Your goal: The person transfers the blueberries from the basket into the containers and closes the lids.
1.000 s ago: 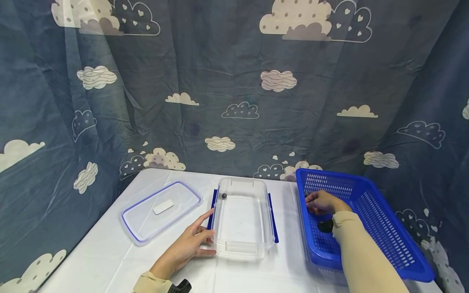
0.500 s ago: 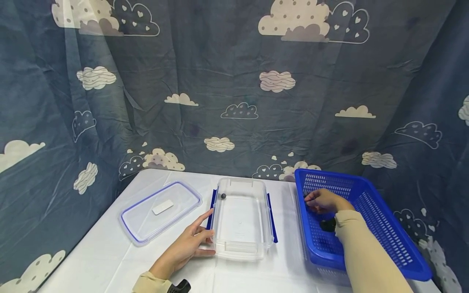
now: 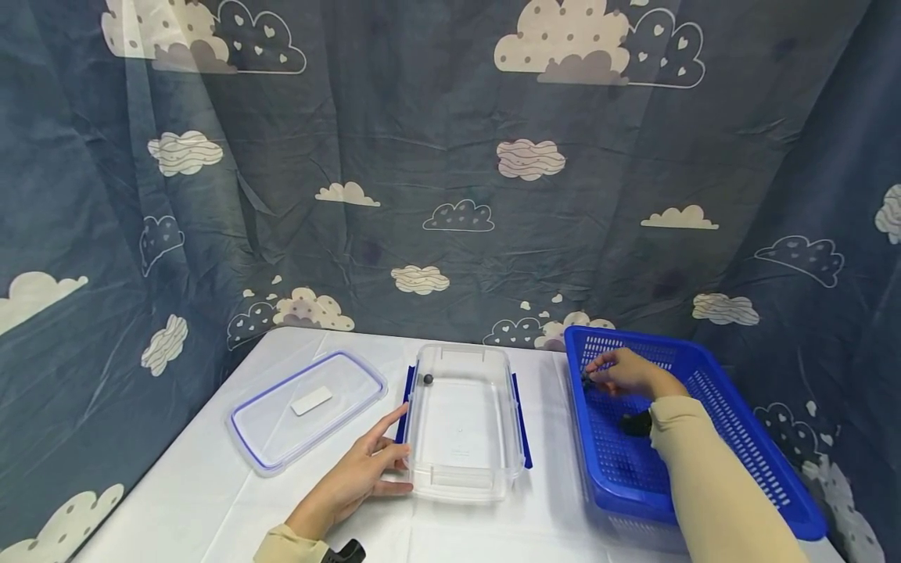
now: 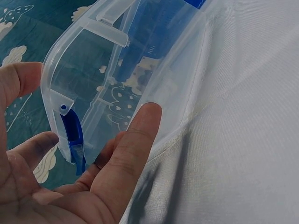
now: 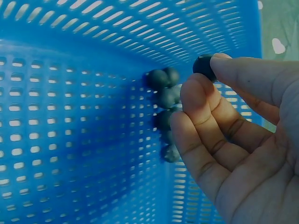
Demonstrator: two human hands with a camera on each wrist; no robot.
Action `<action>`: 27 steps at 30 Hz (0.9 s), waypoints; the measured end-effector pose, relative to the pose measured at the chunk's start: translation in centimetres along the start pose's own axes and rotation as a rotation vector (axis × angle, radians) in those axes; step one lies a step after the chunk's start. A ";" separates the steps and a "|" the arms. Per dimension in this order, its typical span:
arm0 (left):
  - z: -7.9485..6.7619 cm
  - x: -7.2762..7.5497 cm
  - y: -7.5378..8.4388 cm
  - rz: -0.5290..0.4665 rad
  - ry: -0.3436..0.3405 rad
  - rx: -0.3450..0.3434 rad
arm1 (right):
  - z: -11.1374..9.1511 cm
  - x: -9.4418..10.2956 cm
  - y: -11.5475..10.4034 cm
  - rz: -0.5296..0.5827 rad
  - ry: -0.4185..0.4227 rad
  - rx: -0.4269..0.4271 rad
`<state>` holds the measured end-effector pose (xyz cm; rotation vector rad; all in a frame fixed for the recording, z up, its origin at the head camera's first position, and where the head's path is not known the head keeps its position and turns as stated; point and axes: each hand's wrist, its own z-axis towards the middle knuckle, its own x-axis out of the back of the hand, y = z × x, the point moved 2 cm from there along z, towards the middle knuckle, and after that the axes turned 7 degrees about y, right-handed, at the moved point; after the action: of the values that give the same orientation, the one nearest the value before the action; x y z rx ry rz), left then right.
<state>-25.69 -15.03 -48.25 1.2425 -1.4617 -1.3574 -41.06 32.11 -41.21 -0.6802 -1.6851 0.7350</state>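
Observation:
My right hand (image 3: 629, 374) is inside the blue plastic basket (image 3: 626, 496) at the right, pinching a blueberry (image 5: 202, 67) between thumb and fingertips. Below it in the right wrist view, several more dark blueberries (image 5: 166, 98) lie clustered along the basket's side. My left hand (image 3: 352, 478) rests against the left side of a clear plastic food container (image 3: 457, 475), its fingers mostly straight and touching the wall near a blue latch (image 4: 73, 130). One blueberry (image 3: 428, 379) lies inside the container, towards its back left corner. The container has no lid on.
A clear lid (image 3: 310, 410) with a blue seal and a white label (image 3: 312, 400) lies on the white tablecloth (image 3: 190, 485), left of the container. A dark cloud-patterned curtain (image 3: 450, 156) hangs behind and at both sides.
My right hand has lifted slightly from the basket's bottom, bringing a blueberry up between its fingers. My left hand and the container have stayed in place.

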 end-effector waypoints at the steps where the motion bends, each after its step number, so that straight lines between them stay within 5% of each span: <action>1: 0.0 0.0 0.0 0.000 -0.001 -0.001 | 0.0 0.1 -0.2 -0.003 0.001 0.002; 18: 0.2 0.1 -0.1 0.005 -0.004 -0.006 | -0.2 1.5 -2.8 -0.016 0.020 0.078; 27: 0.1 0.0 0.0 0.008 -0.001 0.001 | -0.6 1.7 -4.7 -0.108 0.037 0.110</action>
<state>-25.80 -15.02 -48.27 1.2350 -1.4664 -1.3522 -41.13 30.48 -36.42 -0.5190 -1.6213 0.7284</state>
